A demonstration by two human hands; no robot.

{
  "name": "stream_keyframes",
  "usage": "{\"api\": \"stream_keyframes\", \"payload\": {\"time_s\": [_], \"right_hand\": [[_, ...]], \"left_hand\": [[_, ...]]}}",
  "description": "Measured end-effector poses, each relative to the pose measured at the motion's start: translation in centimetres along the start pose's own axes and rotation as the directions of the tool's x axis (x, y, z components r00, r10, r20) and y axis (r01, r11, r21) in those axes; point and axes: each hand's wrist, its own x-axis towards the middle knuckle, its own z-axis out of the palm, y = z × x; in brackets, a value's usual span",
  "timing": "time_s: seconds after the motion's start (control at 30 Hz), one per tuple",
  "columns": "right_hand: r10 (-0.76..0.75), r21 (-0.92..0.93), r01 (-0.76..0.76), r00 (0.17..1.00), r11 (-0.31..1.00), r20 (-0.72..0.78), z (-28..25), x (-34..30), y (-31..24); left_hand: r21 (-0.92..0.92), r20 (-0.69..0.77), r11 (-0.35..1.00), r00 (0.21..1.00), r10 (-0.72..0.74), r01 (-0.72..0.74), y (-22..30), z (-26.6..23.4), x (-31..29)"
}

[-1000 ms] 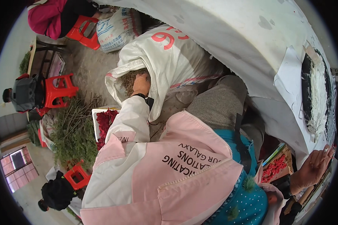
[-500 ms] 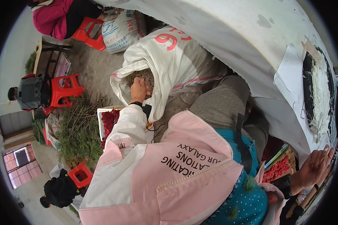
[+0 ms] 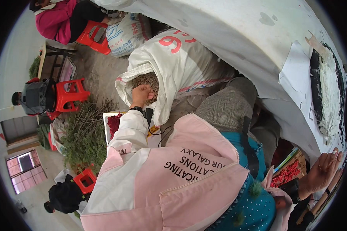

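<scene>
My left hand [image 3: 142,94] is at the mouth of a white woven sack [image 3: 181,61] lying on its side. Its fingers are curled together over the dry brown twigs [image 3: 147,81] inside; anything pinched between them is too small to make out. Far to the right, my right hand [image 3: 323,174] has its fingers stretched out, with pale marks at the fingertips. Just beyond it lies a black tray [image 3: 315,82] coated with thick white paste [image 3: 328,96], on the white-covered table [image 3: 254,38].
Red berries [image 3: 287,173] fill a box beside my right forearm. Dark red pieces [image 3: 113,124] sit in a white box under my left arm. Green branches [image 3: 85,134] lie on the floor. Red stools [image 3: 70,94] and several seated people [image 3: 58,19] are to the left.
My left hand has drawn back slightly from the twigs toward the sack's rim, and its fingers have curled closer together. My right hand has hardly moved. The view has shifted a little.
</scene>
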Motion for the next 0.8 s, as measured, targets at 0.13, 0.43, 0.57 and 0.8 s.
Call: {"api": "stream_keyframes", "payload": {"time_s": [0.13, 0.43, 0.57, 0.8], "right_hand": [[-0.003, 0.021, 0.003, 1.0, 1.0, 0.006, -0.9, -0.1, 0.1], [0.009, 0.061, -0.009, 1.0, 0.998, 0.001, -1.9, -0.2, 0.4], [0.024, 0.067, -0.019, 0.998, 0.998, -0.065, -2.4, -0.5, 0.3], [-0.04, -0.102, -0.003, 0.911, 0.995, -0.41, 1.9, -1.2, 0.4]], "left_hand": [[0.267, -0.04, 0.962, 0.997, 0.063, -0.05, 1.3, 0.3, -1.4], [0.471, -0.077, 0.874, 0.982, 0.172, -0.116, 1.1, -0.3, -1.2], [0.709, -0.091, 0.689, 0.948, 0.304, -0.153, 1.6, -0.1, -2.0], [0.927, -0.069, 0.374, 0.979, 0.192, -0.008, 1.7, -1.4, -1.1]]}}
